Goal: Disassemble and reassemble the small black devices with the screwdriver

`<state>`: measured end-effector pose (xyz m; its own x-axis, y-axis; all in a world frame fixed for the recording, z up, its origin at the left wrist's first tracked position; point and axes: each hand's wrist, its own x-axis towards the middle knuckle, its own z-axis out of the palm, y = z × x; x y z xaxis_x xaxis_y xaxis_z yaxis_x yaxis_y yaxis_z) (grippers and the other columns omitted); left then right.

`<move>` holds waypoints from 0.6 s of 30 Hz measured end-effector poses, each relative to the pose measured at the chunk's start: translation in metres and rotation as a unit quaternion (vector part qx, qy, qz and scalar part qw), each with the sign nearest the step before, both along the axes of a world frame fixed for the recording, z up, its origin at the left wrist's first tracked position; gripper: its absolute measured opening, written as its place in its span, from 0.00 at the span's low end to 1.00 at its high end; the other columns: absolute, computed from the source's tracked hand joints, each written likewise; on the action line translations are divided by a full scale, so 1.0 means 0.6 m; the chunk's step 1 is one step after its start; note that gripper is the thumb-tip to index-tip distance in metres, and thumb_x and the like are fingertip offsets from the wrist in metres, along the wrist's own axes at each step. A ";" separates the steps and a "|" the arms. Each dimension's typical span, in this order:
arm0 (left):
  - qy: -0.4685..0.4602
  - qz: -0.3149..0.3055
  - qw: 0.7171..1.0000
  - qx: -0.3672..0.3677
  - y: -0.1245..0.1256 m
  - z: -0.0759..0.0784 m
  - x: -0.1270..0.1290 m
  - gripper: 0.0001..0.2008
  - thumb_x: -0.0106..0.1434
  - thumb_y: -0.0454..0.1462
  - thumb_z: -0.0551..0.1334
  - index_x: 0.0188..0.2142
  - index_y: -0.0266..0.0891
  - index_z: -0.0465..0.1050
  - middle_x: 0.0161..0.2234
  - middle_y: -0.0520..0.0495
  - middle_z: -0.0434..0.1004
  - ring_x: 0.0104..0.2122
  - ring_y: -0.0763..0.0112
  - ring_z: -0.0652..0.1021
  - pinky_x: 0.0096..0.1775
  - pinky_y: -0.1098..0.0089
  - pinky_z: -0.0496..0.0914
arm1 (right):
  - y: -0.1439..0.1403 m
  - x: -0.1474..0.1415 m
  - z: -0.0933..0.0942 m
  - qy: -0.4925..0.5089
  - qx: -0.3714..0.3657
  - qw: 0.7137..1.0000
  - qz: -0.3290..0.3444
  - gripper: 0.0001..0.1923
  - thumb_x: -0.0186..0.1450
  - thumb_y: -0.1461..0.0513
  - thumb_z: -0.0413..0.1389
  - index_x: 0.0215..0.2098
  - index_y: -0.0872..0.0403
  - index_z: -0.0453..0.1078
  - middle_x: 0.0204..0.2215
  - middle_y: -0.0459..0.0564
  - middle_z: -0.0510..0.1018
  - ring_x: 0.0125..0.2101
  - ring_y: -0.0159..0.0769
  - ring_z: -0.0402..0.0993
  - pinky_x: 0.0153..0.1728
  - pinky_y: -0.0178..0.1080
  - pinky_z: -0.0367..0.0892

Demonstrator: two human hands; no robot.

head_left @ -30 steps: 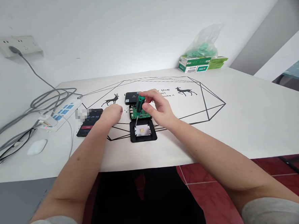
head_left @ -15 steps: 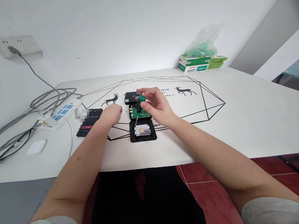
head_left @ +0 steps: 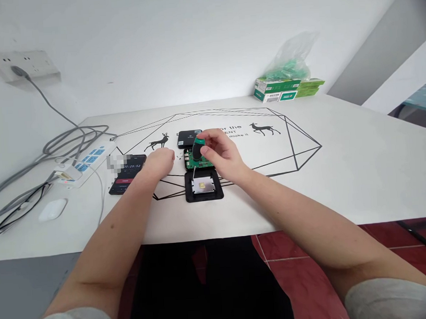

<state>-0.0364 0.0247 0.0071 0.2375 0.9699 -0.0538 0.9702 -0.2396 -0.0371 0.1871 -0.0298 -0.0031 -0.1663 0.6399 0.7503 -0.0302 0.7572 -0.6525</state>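
Observation:
My right hand (head_left: 224, 155) grips the green and black handle of a screwdriver (head_left: 198, 150) between thumb and fingers. The screwdriver leans, its thin shaft pointing down to the upper left corner of a black plastic cover (head_left: 218, 190) with a silver metal plate (head_left: 209, 184) on it. Just behind lies a green circuit board (head_left: 206, 163) in a black case, partly hidden by my hand. Farther back is a black lid (head_left: 186, 138) with labels. My left hand (head_left: 161, 162) rests closed on the table beside small dark screws (head_left: 180, 156); what its fingers hold, if anything, is hidden.
A phone (head_left: 122, 182) showing a timer lies by my left wrist. Left of it are a power strip (head_left: 90, 162), tangled grey cables (head_left: 60, 140), glasses (head_left: 19, 210) and a white earbud case (head_left: 53, 209). Green and white boxes (head_left: 277, 89) with a plastic bag stand at the back right.
The fingers of my right hand have curled and shifted slightly around the screwdriver handle, which has turned. My left hand has stayed in place.

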 end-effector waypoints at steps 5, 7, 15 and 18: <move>-0.088 0.004 0.996 0.031 -0.010 0.010 0.007 0.05 0.70 0.35 0.61 0.37 0.41 0.75 0.40 0.40 0.83 0.38 0.54 0.81 0.35 0.63 0.66 | 0.006 -0.002 -0.005 -0.008 -0.008 1.000 -0.010 0.20 0.72 0.45 0.64 0.55 0.45 0.70 0.40 0.45 0.73 0.38 0.35 0.71 0.41 0.44 0.75; -0.152 -0.019 0.987 0.042 -0.015 0.014 0.010 0.07 0.70 0.36 0.61 0.33 0.42 0.73 0.36 0.43 0.82 0.36 0.57 0.79 0.35 0.63 0.65 | 0.006 -0.001 -0.007 -0.025 -0.003 1.000 -0.008 0.23 0.70 0.47 0.66 0.57 0.44 0.69 0.44 0.46 0.73 0.39 0.35 0.72 0.41 0.43 0.76; -0.273 -0.145 0.951 0.010 -0.023 0.014 0.017 0.03 0.63 0.37 0.65 0.35 0.42 0.79 0.34 0.49 0.81 0.35 0.65 0.78 0.38 0.68 0.69 | 0.016 0.017 -0.009 -0.012 -0.021 0.997 -0.071 0.27 0.70 0.49 0.66 0.61 0.40 0.61 0.52 0.49 0.71 0.40 0.35 0.75 0.38 0.42 0.80; -0.279 -0.175 0.944 -0.003 -0.023 0.011 0.017 0.04 0.62 0.39 0.66 0.33 0.42 0.79 0.31 0.51 0.80 0.32 0.66 0.76 0.36 0.68 0.68 | 0.025 0.027 -0.007 0.034 -0.017 0.992 -0.118 0.30 0.70 0.47 0.66 0.63 0.36 0.58 0.53 0.49 0.70 0.43 0.37 0.76 0.38 0.43 0.81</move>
<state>-0.0265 0.0108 0.0138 0.5363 0.8268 0.1696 0.6993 -0.5478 0.4592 0.2034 -0.0149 -0.0073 0.0429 0.6807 0.7313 0.1005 0.7254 -0.6810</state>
